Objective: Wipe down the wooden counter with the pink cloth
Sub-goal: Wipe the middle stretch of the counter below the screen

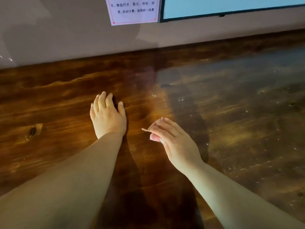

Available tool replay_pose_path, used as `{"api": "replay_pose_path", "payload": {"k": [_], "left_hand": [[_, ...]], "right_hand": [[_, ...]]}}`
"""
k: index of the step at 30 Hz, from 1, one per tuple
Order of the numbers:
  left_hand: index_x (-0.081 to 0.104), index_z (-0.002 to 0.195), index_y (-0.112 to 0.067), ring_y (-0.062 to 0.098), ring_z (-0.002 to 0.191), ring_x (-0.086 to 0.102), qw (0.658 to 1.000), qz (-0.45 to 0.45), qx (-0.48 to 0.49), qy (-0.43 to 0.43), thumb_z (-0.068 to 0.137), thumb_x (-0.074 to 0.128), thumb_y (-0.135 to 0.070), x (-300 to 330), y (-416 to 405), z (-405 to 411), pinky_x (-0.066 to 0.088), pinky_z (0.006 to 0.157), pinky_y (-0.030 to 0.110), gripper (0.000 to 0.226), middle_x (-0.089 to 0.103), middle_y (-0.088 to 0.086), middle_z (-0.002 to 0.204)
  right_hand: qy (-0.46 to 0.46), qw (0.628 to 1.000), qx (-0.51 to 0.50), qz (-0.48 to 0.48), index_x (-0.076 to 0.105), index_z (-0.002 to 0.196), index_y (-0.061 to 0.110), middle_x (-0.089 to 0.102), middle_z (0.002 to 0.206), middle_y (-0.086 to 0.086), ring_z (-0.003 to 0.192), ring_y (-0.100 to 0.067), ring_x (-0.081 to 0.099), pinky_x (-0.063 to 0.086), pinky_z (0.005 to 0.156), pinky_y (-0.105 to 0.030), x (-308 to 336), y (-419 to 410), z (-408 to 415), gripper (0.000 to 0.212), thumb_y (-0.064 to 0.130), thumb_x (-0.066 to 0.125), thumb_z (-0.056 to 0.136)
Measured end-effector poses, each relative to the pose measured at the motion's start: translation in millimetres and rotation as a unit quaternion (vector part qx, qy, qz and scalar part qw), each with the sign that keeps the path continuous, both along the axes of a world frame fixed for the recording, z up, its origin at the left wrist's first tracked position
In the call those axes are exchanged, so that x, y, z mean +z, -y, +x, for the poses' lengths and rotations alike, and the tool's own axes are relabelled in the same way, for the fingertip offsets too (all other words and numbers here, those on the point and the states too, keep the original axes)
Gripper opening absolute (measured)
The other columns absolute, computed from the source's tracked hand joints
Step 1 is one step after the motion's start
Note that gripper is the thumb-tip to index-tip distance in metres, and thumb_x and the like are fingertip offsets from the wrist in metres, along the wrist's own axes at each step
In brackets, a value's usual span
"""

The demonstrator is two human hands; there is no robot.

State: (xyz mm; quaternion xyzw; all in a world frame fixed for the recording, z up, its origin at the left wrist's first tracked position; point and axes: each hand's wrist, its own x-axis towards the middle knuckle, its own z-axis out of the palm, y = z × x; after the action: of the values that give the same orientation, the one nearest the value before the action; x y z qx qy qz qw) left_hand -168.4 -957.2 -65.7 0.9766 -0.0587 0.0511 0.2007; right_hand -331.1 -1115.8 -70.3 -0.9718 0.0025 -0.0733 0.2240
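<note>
The wooden counter fills the view, dark brown and glossy, with pale specks and crumbs scattered over its right half. My left hand rests flat on the wood near the middle, fingers straight and pointing away from me. My right hand hovers just above the counter to the right of it and pinches a small thin tan sliver between thumb and forefinger. No pink cloth is in view.
A grey wall rises along the counter's far edge. A printed paper notice hangs on it, beside a dark-framed bright screen. A dark knot marks the wood at the left.
</note>
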Motion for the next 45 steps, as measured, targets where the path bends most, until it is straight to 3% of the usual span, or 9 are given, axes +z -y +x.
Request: {"api": "replay_pose_path", "payload": {"k": [5,11,17,22,25,28,35,41,45], "left_hand": [[0.041,0.147,-0.019,0.024,0.147,0.026,1.000,0.025,0.010,-0.006,0.104,0.037,-0.045,-1.5,0.0,0.9,0.017,0.122,0.043,0.050,0.036,0.004,0.156],[0.043,0.145,-0.017,0.025,0.146,0.027,0.999,0.041,0.004,-0.008,0.103,0.037,-0.042,-0.9,1.9,1.1,0.013,0.123,0.045,0.050,0.038,0.006,0.154],[0.046,0.143,-0.015,0.026,0.145,0.029,0.999,0.047,0.009,-0.009,0.102,0.041,-0.041,-0.1,3.1,0.8,0.017,0.122,0.047,0.050,0.040,0.007,0.153],[0.049,0.141,-0.012,0.028,0.143,0.033,0.999,0.045,0.009,-0.001,0.101,0.042,-0.039,-1.7,3.1,1.3,0.021,0.121,0.049,0.048,0.043,0.010,0.150],[0.048,0.141,-0.013,0.028,0.142,0.033,0.999,0.053,0.013,-0.002,0.101,0.043,-0.039,-2.4,3.9,1.5,0.024,0.120,0.049,0.048,0.043,0.009,0.150],[0.047,0.143,-0.015,0.027,0.143,0.033,0.998,0.059,0.019,-0.003,0.101,0.040,-0.042,-3.0,4.7,1.2,0.026,0.119,0.049,0.050,0.042,0.007,0.152],[0.049,0.141,-0.013,0.028,0.142,0.035,0.998,0.058,0.017,0.009,0.100,0.044,-0.039,-5.0,4.4,1.5,0.028,0.118,0.050,0.048,0.045,0.009,0.149],[0.050,0.139,-0.013,0.029,0.141,0.037,0.998,0.056,0.019,0.011,0.100,0.045,-0.039,-5.1,4.1,1.6,0.030,0.117,0.051,0.048,0.046,0.010,0.148],[0.051,0.138,-0.011,0.030,0.140,0.037,0.999,0.049,0.017,0.017,0.099,0.049,-0.036,-6.4,3.1,1.1,0.031,0.116,0.052,0.047,0.047,0.011,0.147]], "right_hand": [[-0.031,0.994,-0.097,0.041,0.053,0.143,0.030,0.043,0.154,0.008,0.150,-0.013,0.026,0.029,0.121,-0.039,0.1,-7.9,38.0,0.038,0.028,0.048,0.105],[0.000,0.998,0.057,0.035,0.057,0.137,0.030,0.048,0.150,0.010,0.148,-0.007,0.027,0.023,0.121,-0.027,-3.7,4.6,30.3,0.035,0.025,0.055,0.103],[-0.036,0.992,-0.105,0.064,0.046,0.144,0.037,0.037,0.156,0.016,0.150,-0.004,0.016,0.006,0.122,-0.024,1.5,-9.3,84.7,0.039,0.022,0.041,0.108],[-0.045,0.998,0.032,0.021,0.047,0.144,0.034,0.040,0.154,0.012,0.150,-0.007,0.022,0.015,0.122,-0.028,3.3,8.4,78.5,0.041,0.024,0.037,0.105],[-0.048,0.997,-0.028,0.048,0.053,0.140,0.035,0.043,0.152,0.014,0.149,-0.005,0.021,0.015,0.121,-0.025,5.3,20.8,113.0,0.036,0.026,0.039,0.108],[-0.028,0.995,-0.082,0.057,0.055,0.139,0.030,0.047,0.150,0.009,0.148,-0.011,0.026,0.020,0.123,-0.032,5.2,9.9,128.7,0.036,0.027,0.038,0.108],[-0.038,0.997,0.051,0.034,0.051,0.143,0.034,0.042,0.154,0.011,0.149,-0.007,0.023,0.019,0.122,-0.029,-0.6,15.6,113.4,0.039,0.021,0.039,0.107],[-0.010,0.995,-0.081,0.060,0.057,0.137,0.024,0.049,0.148,0.005,0.148,-0.016,0.029,0.024,0.123,-0.039,6.0,4.9,156.6,0.034,0.021,0.041,0.107],[-0.012,0.998,0.052,0.022,0.053,0.142,0.027,0.046,0.152,0.005,0.148,-0.015,0.028,0.022,0.122,-0.034,2.7,-9.8,129.2,0.039,0.017,0.044,0.105]]}}
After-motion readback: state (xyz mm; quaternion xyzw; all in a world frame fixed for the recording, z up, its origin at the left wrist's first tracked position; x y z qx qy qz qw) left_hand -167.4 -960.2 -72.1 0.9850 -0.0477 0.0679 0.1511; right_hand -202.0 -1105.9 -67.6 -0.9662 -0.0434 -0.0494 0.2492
